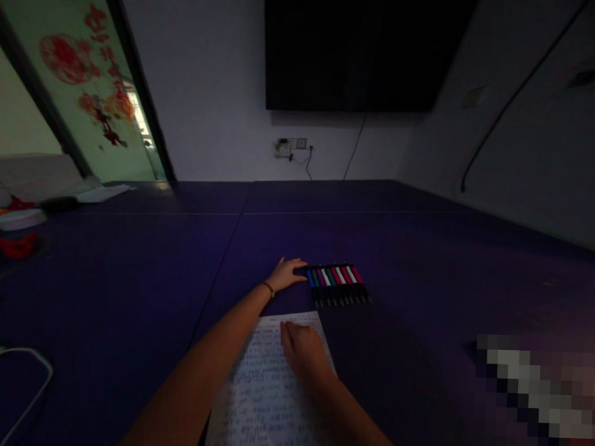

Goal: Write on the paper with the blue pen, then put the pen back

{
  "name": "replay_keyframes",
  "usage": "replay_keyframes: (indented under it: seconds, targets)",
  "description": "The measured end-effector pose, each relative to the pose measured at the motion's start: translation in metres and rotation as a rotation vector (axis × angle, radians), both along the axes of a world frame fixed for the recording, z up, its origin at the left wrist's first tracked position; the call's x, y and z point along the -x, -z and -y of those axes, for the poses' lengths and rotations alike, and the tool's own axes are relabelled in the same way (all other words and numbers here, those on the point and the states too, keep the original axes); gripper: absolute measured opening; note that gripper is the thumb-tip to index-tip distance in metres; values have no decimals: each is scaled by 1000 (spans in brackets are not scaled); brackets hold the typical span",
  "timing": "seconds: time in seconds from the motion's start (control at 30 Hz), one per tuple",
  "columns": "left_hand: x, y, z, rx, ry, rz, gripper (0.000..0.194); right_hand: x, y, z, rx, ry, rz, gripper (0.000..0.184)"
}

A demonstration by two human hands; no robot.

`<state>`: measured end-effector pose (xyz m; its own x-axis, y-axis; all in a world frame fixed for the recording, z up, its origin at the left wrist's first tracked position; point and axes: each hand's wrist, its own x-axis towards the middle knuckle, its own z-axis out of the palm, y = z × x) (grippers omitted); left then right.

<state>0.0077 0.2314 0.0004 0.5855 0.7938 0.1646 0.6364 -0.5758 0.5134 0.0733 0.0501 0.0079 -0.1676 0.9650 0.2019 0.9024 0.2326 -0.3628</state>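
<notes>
A row of several colored marker pens (338, 283) lies side by side on the dark blue table (129, 289). My left hand (286, 273) reaches forward, fingers stretched out flat, its fingertips touching the left end of the pen row. My right hand (303, 348) rests palm down with loosely curled fingers on a white sheet of paper (262, 397) covered in handwriting, close in front of me. Neither hand holds anything that I can see. A thin band circles my left wrist.
A large dark screen (362, 49) hangs on the far wall above a socket with cables (293, 147). Red items and a white dish (14, 219) sit at the left edge. A white cable (23, 382) loops at the near left. A blurred patch covers the lower right.
</notes>
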Motion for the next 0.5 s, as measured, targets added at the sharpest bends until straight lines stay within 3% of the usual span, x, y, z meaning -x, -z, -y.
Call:
replay_keyframes:
  seconds: [0.3, 0.5]
  targets:
    - [0, -3, 2, -37, 4, -2, 49, 0, -1, 1, 30, -20, -15, 33]
    - [-3, -13, 19, -112, 68, 7, 58, 0, -1, 0, 44, -3, 9, 30]
